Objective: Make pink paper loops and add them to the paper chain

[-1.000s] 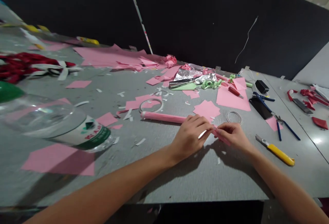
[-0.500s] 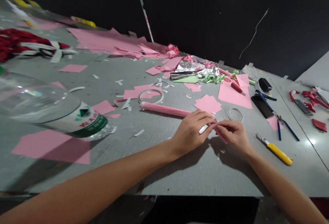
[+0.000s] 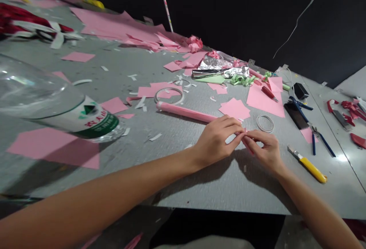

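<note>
pink strip (image 3: 248,148) clamped in left hand (image 3: 215,138) and right hand (image 3: 268,150) fingers (image 3: 259,135), bare tabletop (image 3: 217,191) toward the near edge (image 3: 211,211).

A craft workspace: pink paper scraps (image 3: 234,108), pliers (image 3: 317,132) and a cutter (image 3: 310,167) cover a table (image 3: 171,180).

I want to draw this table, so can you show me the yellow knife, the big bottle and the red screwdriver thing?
Yellow knife (image 3: 313,169): head view, on its handle.
Big bottle (image 3: 98,121): head view, on its label.
Red screwdriver thing (image 3: 268,92): head view, on its red handle.
</note>
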{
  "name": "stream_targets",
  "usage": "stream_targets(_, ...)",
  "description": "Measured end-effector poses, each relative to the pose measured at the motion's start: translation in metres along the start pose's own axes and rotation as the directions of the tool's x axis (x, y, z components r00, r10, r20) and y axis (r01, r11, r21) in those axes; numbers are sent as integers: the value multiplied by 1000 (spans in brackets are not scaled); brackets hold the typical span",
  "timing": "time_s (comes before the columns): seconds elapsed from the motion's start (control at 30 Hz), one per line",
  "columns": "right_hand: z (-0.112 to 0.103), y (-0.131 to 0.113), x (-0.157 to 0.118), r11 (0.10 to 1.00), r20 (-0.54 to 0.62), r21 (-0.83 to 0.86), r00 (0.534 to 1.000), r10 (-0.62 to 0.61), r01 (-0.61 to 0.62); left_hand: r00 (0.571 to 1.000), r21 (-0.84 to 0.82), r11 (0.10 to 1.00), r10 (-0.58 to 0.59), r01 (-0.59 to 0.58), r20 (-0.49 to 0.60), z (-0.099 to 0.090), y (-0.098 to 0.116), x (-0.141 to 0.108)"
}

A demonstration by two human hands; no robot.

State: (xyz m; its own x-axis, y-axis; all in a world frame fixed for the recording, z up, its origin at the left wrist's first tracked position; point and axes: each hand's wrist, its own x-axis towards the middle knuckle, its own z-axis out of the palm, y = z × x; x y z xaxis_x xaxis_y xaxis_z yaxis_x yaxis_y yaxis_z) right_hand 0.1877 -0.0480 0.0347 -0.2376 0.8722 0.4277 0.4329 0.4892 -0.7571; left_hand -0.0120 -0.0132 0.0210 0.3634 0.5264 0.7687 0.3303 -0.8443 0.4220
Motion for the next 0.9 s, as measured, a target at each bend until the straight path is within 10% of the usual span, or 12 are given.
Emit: stream_targets(0.9, 0, -5, 3, 999, -11, 3, 999, -45, 45, 999, -82, 996, 19, -21, -30, 0, -1, 3)
